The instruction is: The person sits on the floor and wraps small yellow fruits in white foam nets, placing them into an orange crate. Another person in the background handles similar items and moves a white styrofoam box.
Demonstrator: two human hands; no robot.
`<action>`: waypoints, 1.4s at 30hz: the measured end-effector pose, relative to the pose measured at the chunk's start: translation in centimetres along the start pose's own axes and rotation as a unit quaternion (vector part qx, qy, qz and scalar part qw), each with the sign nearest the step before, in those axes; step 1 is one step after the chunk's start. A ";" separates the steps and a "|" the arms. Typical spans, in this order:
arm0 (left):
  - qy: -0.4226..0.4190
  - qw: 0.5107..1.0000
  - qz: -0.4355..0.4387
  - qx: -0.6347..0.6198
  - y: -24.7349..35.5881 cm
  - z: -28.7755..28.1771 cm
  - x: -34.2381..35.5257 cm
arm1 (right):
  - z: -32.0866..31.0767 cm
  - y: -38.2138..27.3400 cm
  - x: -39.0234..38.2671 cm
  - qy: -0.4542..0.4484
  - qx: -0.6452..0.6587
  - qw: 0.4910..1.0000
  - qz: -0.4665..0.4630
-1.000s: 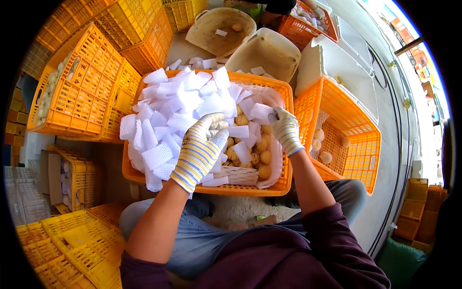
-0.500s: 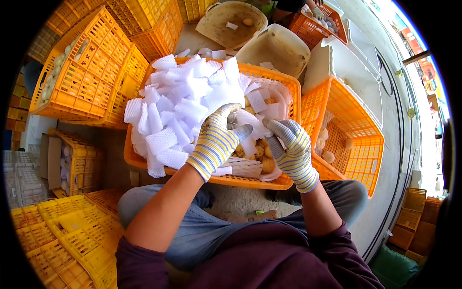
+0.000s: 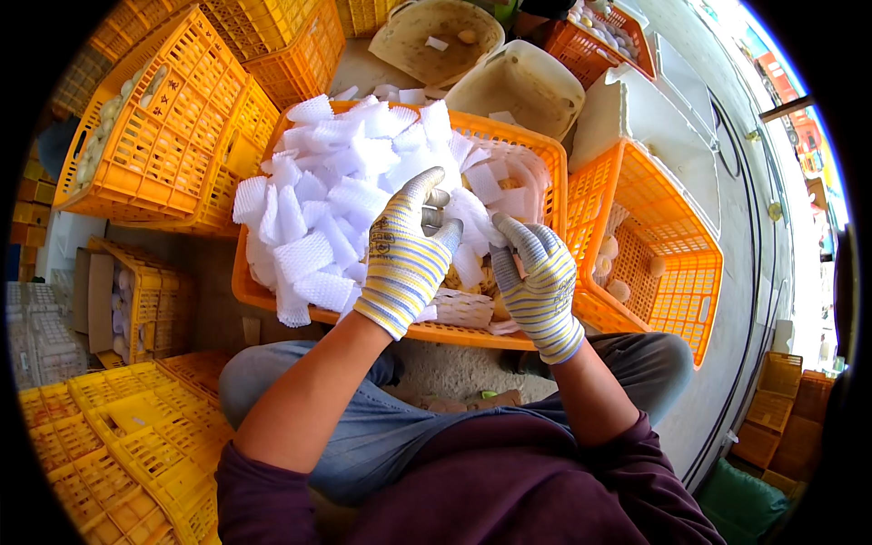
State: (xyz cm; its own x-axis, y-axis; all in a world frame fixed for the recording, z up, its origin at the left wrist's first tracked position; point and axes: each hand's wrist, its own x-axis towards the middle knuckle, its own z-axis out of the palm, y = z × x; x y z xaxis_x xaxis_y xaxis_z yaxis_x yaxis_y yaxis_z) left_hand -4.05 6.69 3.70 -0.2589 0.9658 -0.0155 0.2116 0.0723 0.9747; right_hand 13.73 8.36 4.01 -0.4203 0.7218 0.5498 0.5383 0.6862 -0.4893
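Note:
My left hand (image 3: 406, 257), in a striped work glove with grey fingertips, is raised over the crate with thumb and fingers apart and nothing visible between them. To its right, my right hand (image 3: 538, 282), gloved alike, has its fingertips closed on the edge of a white foam net sleeve (image 3: 469, 216). Whether a fruit is inside that sleeve I cannot tell. Both hands are above an orange plastic crate (image 3: 556, 182). A big heap of loose white foam net sleeves (image 3: 318, 204) fills its left side. Yellow round fruit, partly hidden under my hands, lies at its near right.
At the right, another orange crate (image 3: 672, 300) holds a few wrapped fruits. Stacked crates (image 3: 173, 136) rise on the left, with yellow ones (image 3: 136, 436) at lower left. Two pale tubs (image 3: 518, 91) and a red-orange crate of wrapped fruit (image 3: 595, 50) stand beyond.
My left hand has drawn slightly back from the sleeve and its fingers have spread. The right hand has shifted a little left and hides more of the yellow fruit.

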 end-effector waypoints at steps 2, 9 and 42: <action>-0.016 0.996 -0.055 -0.066 0.6 -0.2 -0.1 | 0.0 0.0 0.0 0.023 0.005 1.000 -0.017; -0.134 0.942 -0.072 -0.299 1.6 -1.5 0.2 | 1.1 0.6 -0.7 0.001 0.282 0.937 0.206; 0.027 0.981 0.120 0.154 -1.7 -2.8 1.3 | 3.8 8.9 -5.0 -0.517 -0.138 0.825 0.182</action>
State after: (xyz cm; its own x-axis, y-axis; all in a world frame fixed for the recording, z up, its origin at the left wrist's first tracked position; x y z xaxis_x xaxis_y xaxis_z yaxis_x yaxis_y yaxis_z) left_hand -7.35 7.10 2.60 -0.2158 0.9501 0.2254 0.5440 -0.0748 0.8357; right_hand 17.82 11.14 -5.69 -0.5158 0.6644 -0.5408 0.8520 0.4639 -0.2427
